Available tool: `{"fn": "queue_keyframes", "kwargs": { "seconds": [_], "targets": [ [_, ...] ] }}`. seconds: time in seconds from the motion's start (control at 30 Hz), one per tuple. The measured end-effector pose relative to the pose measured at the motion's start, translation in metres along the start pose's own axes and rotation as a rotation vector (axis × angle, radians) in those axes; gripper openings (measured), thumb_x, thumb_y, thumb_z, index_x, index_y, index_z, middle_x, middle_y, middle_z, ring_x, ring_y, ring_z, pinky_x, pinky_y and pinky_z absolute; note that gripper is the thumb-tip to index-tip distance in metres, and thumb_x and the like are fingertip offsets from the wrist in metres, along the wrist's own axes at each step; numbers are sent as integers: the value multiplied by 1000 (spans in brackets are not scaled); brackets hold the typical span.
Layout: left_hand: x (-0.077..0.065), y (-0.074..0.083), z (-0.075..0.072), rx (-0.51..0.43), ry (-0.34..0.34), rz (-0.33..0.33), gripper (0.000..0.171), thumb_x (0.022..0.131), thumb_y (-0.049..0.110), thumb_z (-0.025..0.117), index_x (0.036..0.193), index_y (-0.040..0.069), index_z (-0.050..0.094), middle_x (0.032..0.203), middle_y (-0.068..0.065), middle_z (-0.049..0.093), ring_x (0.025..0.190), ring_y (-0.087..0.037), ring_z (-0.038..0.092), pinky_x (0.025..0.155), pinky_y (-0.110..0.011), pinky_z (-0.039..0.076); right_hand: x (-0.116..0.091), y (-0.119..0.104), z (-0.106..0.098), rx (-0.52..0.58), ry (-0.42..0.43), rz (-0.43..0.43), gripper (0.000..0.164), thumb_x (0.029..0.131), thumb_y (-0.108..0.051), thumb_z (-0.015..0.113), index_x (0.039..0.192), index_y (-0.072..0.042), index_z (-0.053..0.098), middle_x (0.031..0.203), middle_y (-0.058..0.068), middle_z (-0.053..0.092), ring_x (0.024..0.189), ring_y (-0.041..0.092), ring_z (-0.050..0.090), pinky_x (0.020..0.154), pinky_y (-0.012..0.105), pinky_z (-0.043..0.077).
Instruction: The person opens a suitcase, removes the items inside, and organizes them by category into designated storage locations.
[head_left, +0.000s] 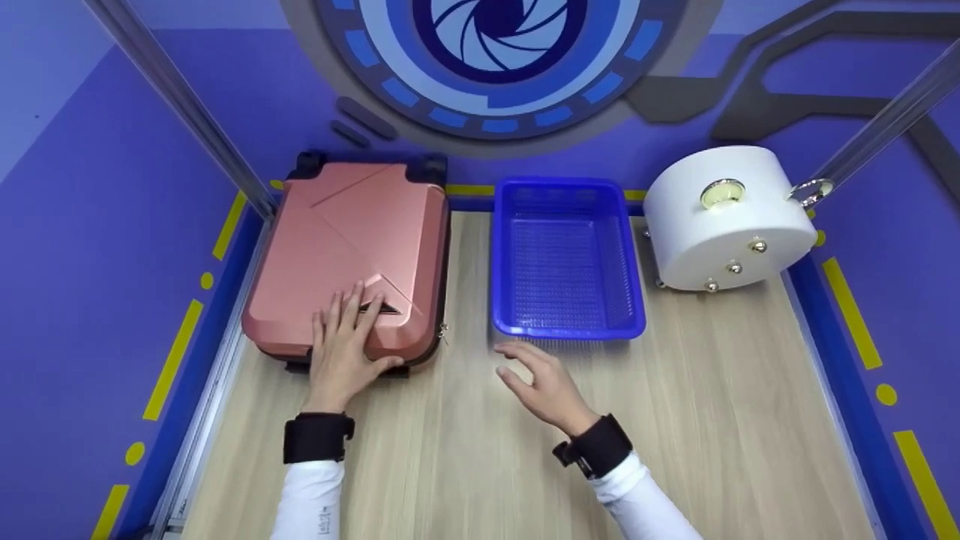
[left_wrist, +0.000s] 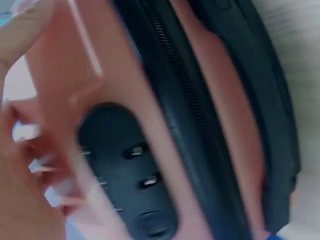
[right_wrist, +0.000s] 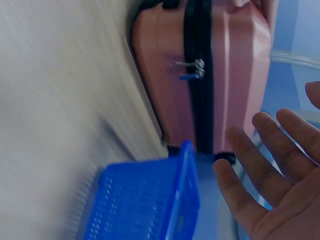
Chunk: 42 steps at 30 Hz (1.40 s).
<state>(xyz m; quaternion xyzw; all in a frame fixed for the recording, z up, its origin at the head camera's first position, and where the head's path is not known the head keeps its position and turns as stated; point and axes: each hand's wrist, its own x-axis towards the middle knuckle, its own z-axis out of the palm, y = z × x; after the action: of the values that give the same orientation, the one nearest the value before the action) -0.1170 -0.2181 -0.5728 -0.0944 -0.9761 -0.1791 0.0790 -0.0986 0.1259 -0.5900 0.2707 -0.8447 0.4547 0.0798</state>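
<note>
A pink hard-shell suitcase (head_left: pixel 352 225) lies flat on the left of the table, its wheels toward the back wall. My left hand (head_left: pixel 345 345) rests on its near end, fingers spread over the top beside a small dark triangular mark. In the left wrist view a black combination lock (left_wrist: pixel 127 170) and the zipper (left_wrist: pixel 175 70) run along the suitcase's side. My right hand (head_left: pixel 544 386) hovers near the front rim of a blue plastic basket (head_left: pixel 570 331), holding nothing. Zipper pulls (right_wrist: pixel 197 67) hang on the suitcase's side in the right wrist view.
To the right of the basket stands a white drum-shaped case (head_left: pixel 720 217) with gold studs and a metal ring. Purple walls and metal posts (head_left: pixel 187 112) enclose the wooden table (head_left: pixel 480 465). The basket has bare mesh inside.
</note>
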Motion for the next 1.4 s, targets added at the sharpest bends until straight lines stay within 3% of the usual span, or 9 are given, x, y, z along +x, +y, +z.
{"fn": "queue_keyframes", "kwargs": {
  "seconds": [0.23, 0.57, 0.73, 1.0, 1.27, 1.4],
  "targets": [
    [1, -19, 21, -15, 202, 107, 110, 67, 59, 90, 160, 27, 41, 169, -3, 31, 155, -38, 22, 123, -64, 8, 24, 5, 32, 4, -136, 143, 31, 100, -20, 67, 127, -6, 71, 126, 9, 72, 110, 27, 69, 98, 45, 54],
    [3, -25, 34, -2, 351, 162, 102, 70, 75, 74, 156, 26, 48, 164, -3, 41, 148, -39, 35, 119, -65, 19, 57, 24, 81, 25, -185, 225, 35, 102, -3, 58, 136, 3, 61, 134, 19, 65, 104, 30, 71, 92, 42, 58],
    [0, -26, 42, 6, 439, 189, 99, 70, 78, 70, 152, 24, 54, 159, -4, 48, 143, -40, 42, 114, -64, 26, 65, 27, 95, 49, -163, 232, 28, 100, -1, 60, 127, 5, 65, 121, 18, 71, 99, 30, 73, 87, 38, 59],
    [0, -22, 51, 41, 458, 184, 98, 74, 82, 65, 153, 25, 52, 159, -5, 47, 142, -39, 43, 114, -64, 27, 73, 27, 101, 14, -127, 315, 29, 94, -5, 72, 121, 3, 68, 99, 10, 75, 80, 22, 71, 74, 33, 58],
    [1, -13, 54, 63, 462, 157, 98, 73, 79, 67, 153, 25, 51, 159, -5, 47, 140, -39, 43, 114, -61, 28, 75, 27, 101, -28, -103, 349, 13, 94, -5, 71, 106, -1, 73, 109, 17, 77, 100, 32, 75, 87, 42, 60],
    [0, -8, 54, 78, 450, 133, 97, 74, 80, 66, 153, 25, 51, 159, -5, 47, 141, -38, 42, 115, -61, 28, 72, 28, 100, -31, -107, 335, 8, 98, -5, 68, 104, -1, 71, 99, 15, 78, 88, 28, 76, 79, 41, 60]
  ]
}}
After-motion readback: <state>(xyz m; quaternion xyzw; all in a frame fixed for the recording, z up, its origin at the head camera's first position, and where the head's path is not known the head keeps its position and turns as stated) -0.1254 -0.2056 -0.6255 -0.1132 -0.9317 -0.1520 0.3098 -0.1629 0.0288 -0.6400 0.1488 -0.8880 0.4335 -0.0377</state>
